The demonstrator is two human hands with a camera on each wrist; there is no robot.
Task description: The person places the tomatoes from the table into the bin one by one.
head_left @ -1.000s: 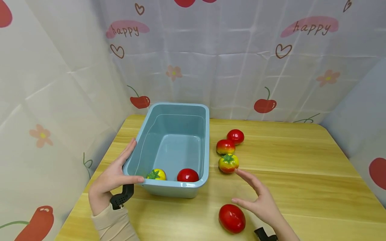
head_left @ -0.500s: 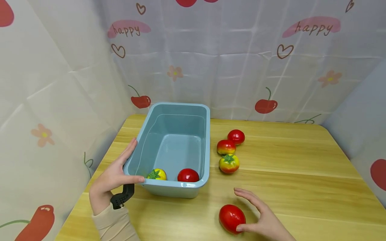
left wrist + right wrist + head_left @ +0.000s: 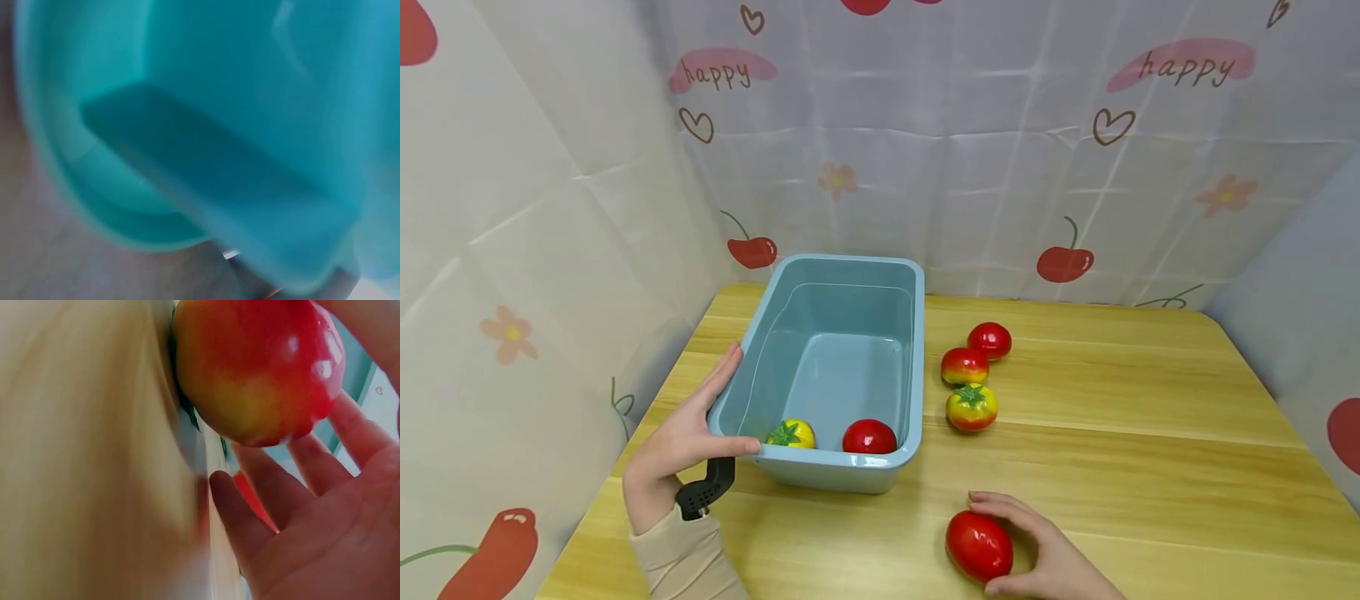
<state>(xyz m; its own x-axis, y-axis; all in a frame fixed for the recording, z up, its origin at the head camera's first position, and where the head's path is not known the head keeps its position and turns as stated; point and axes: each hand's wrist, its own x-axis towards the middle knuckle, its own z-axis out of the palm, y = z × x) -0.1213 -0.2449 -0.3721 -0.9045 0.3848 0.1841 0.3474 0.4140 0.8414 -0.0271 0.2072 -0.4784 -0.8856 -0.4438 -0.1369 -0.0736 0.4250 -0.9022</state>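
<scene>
A glossy red toy tomato [image 3: 978,546] lies on the wooden table near the front. My right hand [image 3: 1048,558] curves round it, fingers at its far side and thumb at its near side. Up close in the right wrist view, the tomato [image 3: 256,369] shows yellow patches, with a bit of green leaf at its table side. At the near left corner of a light blue plastic bin [image 3: 820,458] rests my left hand [image 3: 673,446], its thumb laid along the front rim and its fingers extended against the left side. The left wrist view shows the blurred bin wall [image 3: 250,156].
Inside the bin, at its near end, sit a yellow tomato [image 3: 793,433] and a red one [image 3: 869,436]. Right of the bin stand a yellow-red tomato with a green star leaf [image 3: 972,407], a red-yellow one [image 3: 965,366] and a red one [image 3: 989,341]. A printed curtain [image 3: 985,183] hangs behind.
My right hand has come down and nearer from beside the yellow-red tomato, and its fingers and thumb have closed round the front red tomato. The left hand and bin hold their place.
</scene>
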